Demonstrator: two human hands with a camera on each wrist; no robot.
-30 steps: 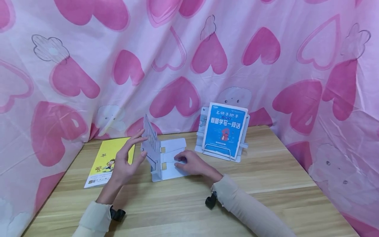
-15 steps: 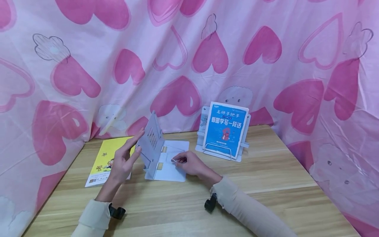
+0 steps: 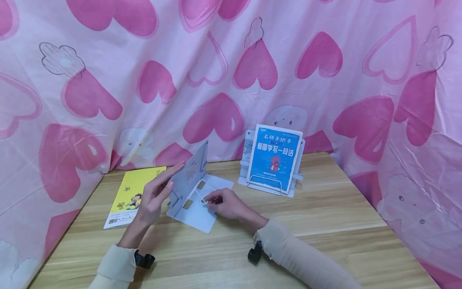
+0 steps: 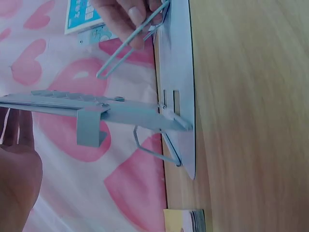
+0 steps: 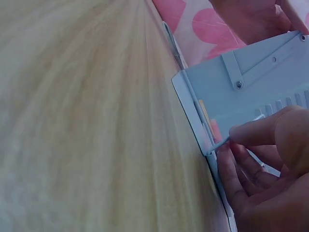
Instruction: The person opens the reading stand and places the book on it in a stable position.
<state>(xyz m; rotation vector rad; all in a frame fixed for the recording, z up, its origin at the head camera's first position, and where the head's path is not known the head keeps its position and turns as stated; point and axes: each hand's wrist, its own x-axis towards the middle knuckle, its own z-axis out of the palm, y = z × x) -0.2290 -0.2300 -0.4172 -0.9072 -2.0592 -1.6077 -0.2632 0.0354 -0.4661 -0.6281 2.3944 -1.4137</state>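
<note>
A pale blue-grey metal book stand has its slotted panel point(image 3: 191, 174) raised at an angle over a flat base point(image 3: 202, 216) on the table. Straight fingers of my left hand point(image 3: 153, 198) rest against the back of that panel, the thumb near its edge. Over the base, my right hand point(image 3: 229, 204) pinches a thin bent wire support point(image 5: 222, 144) between thumb and fingertips. In the left wrist view this wire loop point(image 4: 118, 57) sticks out from the right hand's fingers. A second wire loop point(image 4: 149, 151) shows on the panel's other side.
A yellow book point(image 3: 146, 176) lies flat at the left, close to the left hand. Behind and to the right, a blue book point(image 3: 270, 160) leans on another pale stand point(image 3: 246, 154). A pink heart-print curtain point(image 3: 213, 116) hangs along the table's back edge.
The stand has turned clockwise on the table, so its panel's inner face shows more and the base's near corner lies closer to me. Both hands have followed it, and the pinched wire has come into sight.
</note>
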